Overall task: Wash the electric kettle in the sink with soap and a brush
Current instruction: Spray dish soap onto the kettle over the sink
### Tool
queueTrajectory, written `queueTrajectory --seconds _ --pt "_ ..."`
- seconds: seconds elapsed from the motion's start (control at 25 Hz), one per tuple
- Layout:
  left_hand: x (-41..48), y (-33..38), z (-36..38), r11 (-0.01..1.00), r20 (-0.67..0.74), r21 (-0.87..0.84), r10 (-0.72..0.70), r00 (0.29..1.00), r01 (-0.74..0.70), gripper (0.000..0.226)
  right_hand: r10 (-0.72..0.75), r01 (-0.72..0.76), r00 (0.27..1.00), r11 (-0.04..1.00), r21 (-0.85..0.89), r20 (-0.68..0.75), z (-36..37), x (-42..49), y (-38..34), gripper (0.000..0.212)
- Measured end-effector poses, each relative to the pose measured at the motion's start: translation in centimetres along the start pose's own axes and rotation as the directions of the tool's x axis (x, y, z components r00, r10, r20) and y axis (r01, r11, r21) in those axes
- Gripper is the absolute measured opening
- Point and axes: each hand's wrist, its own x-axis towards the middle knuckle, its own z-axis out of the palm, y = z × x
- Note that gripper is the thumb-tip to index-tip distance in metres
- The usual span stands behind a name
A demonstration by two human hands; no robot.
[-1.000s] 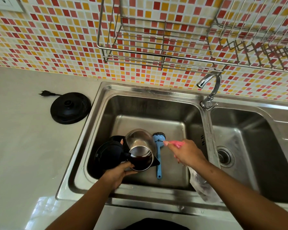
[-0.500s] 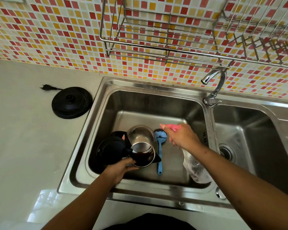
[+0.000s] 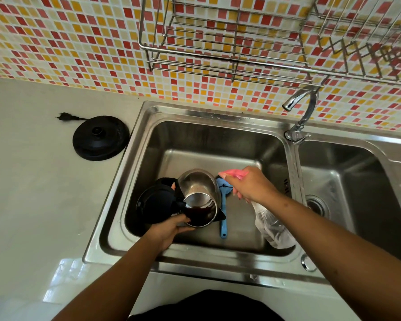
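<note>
- The electric kettle (image 3: 198,195) lies tilted on its side in the left basin of the double sink (image 3: 218,135), its open mouth turned toward the person and its steel body pointing toward the back wall of the basin.
- The left hand (image 3: 169,228) is clamped on the near rim of the kettle's mouth, thumb across the opening's edge, fingers wrapped under it.
- The kettle's black lid (image 3: 158,203), hinged open, hangs just left of that grip, touching the black handle.
- The right hand (image 3: 250,186) is closed around the neck of a clear spray bottle (image 3: 273,225); its pink nozzle (image 3: 233,174) sticks out past the fingers and points left at the kettle's steel side, close to it but apart.
- The bottle's clear body trails back from that grip, under the right forearm, toward the near edge of the sink.
- A blue dish brush (image 3: 223,216) lies on the basin floor between the two grips, handle toward the person, its head partly hidden under the right hand and just beside the kettle.
- The kettle's black power base (image 3: 101,137) sits on the white counter (image 3: 33,193) well left of the left hand, its plug (image 3: 64,116) lying beside it.
- The tap (image 3: 301,112) stands beyond the right hand, on the divider between basins, below a wire dish rack (image 3: 218,42) on the mosaic wall.
</note>
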Motion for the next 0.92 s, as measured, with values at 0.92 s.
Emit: queueTrajectory --seconds 0.92 --pt "-0.6 0.2 0.2 0.996 -0.05 0.093 -0.012 0.999 0.016 0.036 0.027 -0.018 0.991 0.997 0.069 -0.134 -0.8 2.7 0.4 0.031"
